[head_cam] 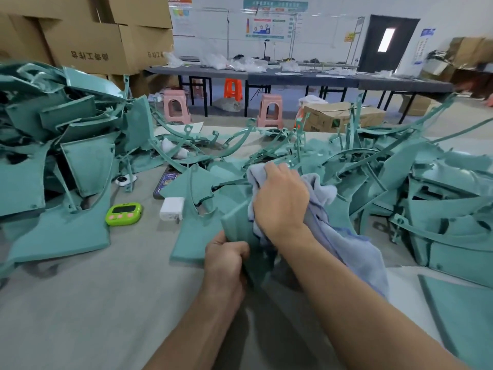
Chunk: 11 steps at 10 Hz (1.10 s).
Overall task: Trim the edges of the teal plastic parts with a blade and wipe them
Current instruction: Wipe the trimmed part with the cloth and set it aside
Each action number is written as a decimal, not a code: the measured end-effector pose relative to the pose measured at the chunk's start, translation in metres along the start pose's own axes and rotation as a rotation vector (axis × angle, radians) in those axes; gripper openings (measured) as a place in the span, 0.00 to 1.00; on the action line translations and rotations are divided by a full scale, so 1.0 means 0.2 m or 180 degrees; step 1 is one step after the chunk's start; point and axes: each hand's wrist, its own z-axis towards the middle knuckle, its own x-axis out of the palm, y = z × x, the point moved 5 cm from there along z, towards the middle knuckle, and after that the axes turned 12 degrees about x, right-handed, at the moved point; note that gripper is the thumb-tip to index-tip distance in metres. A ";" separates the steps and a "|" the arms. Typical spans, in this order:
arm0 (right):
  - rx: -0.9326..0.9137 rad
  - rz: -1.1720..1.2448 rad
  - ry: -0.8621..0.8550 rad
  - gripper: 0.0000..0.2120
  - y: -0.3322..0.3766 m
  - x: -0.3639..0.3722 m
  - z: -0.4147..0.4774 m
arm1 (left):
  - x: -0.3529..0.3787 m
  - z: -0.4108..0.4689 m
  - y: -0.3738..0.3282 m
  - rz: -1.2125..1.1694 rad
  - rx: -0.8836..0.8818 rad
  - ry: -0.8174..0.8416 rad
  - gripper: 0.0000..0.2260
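Your left hand (226, 260) was curled round the near end of a teal part (237, 225), holding it tilted over the table (106, 303), just toward 6 o'clock from the middle of the view. Your right hand (280, 201), at 1 o'clock from the left, clutched a bunched pale blue cloth (354, 252) and pressed it against the part's upper face. A green timer (124, 214) and a white charger (172, 208) lay at 9 o'clock of the part. One heap of teal parts (53, 142) sat at 10 o'clock, another heap (440, 196) at 3 o'clock.

I see a green timer (124, 214) on the desk (106, 303). Just right of it is a white charger (172, 208), a dark phone (165, 182) lies beyond it to the right, and pink stools (176, 106) and cardboard boxes (90, 46) stand far behind it.
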 end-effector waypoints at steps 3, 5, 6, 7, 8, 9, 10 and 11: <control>0.0167 -0.0289 -0.0609 0.14 -0.21 -0.19 0.35 | -0.05 0.04 -0.11 0.0600 0.0806 0.0057 0.15; -0.0719 0.0469 0.0525 0.15 0.05 0.00 -0.14 | -0.10 0.07 -0.11 0.0090 0.0388 -0.0261 0.22; -0.1107 0.0318 0.0397 0.15 0.06 -0.01 -0.12 | -0.10 0.09 -0.11 -0.0070 0.0334 -0.0176 0.24; -0.0443 0.0641 0.0116 0.06 -0.06 -0.13 0.06 | -0.10 0.07 -0.12 0.0048 0.0551 -0.0178 0.19; 0.1019 0.2427 -0.0333 0.07 -0.24 -0.29 0.15 | -0.15 0.11 -0.14 0.0242 0.0588 -0.0271 0.15; 0.1290 0.3887 -0.0391 0.10 -0.25 -0.42 0.10 | -0.16 0.17 -0.12 0.0144 0.0358 -0.0443 0.10; 0.1675 0.4614 -0.0436 0.10 -0.33 -0.46 0.03 | -0.15 0.18 -0.07 -0.0203 0.0164 -0.0730 0.06; 0.2295 0.4633 -0.0064 0.08 -0.37 -0.40 -0.02 | -0.18 0.20 -0.07 -0.0288 -0.0016 -0.0787 0.08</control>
